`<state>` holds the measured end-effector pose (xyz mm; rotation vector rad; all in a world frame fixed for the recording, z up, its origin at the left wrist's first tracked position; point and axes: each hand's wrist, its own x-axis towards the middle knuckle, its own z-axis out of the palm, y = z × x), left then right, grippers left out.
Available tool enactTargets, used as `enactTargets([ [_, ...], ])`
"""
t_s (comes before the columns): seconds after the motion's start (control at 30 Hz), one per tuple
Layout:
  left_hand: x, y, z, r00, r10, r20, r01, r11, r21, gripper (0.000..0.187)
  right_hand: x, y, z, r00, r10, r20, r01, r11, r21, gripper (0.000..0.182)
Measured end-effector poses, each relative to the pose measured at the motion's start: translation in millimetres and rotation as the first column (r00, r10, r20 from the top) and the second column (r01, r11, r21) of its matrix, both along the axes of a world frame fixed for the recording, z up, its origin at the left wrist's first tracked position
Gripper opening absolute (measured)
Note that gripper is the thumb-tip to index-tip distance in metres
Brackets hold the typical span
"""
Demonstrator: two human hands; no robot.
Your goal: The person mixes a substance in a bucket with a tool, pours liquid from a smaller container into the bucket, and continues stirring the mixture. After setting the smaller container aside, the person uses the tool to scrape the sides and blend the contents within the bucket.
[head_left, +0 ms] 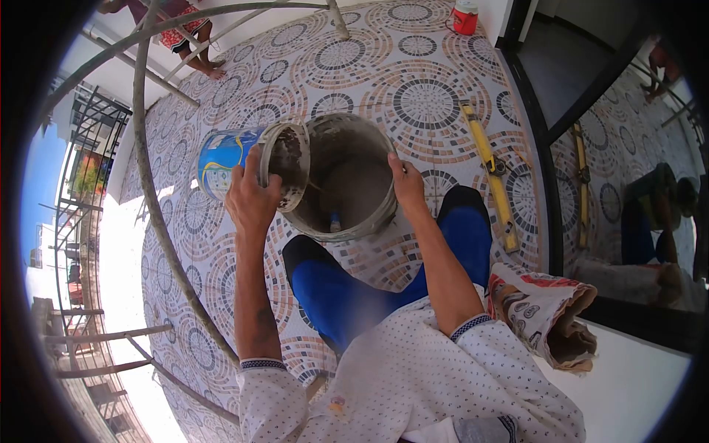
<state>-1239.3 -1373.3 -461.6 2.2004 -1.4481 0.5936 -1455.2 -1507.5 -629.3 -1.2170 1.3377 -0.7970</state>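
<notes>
My left hand (253,196) grips the rim of a small blue-and-white paint pail (225,159). The pail is tipped on its side, with its mouth over the left rim of a large bucket (382,215). Its inside is smeared with brown-grey residue, and a thin trickle seems to run from its lip. Grey material, like cement mix (358,184), lies inside the large bucket, and a small blue-and-white thing (335,220) shows low in it. My right hand (407,181) is closed on the large bucket's right rim. The bucket stands between my feet.
A yellow spirit level (489,166) lies on the patterned tile floor to the right. An opened paper sack (543,314) is by my right knee. Wooden poles (159,214) rise on the left. A red jug (464,18) and another person's legs (198,48) are farther back.
</notes>
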Motion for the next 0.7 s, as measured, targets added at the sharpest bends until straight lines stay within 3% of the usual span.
enactTargets([
  [0.57, -0.2, -0.2, -0.7, 0.999, -0.040, 0.013, 0.040, 0.999, -0.019, 0.058, 0.4, -0.7, -2.1, 1.000, 0.003, 0.009, -0.003, 1.000, 0.001, 0.079],
  [0.7, -5.7, 0.4, 4.4, 0.999, 0.024, -0.047, -0.021, 0.998, 0.062, 0.057, 0.8, -0.9, -5.0, 1.000, -0.009, 0.006, 0.010, 0.999, -0.037, 0.078],
])
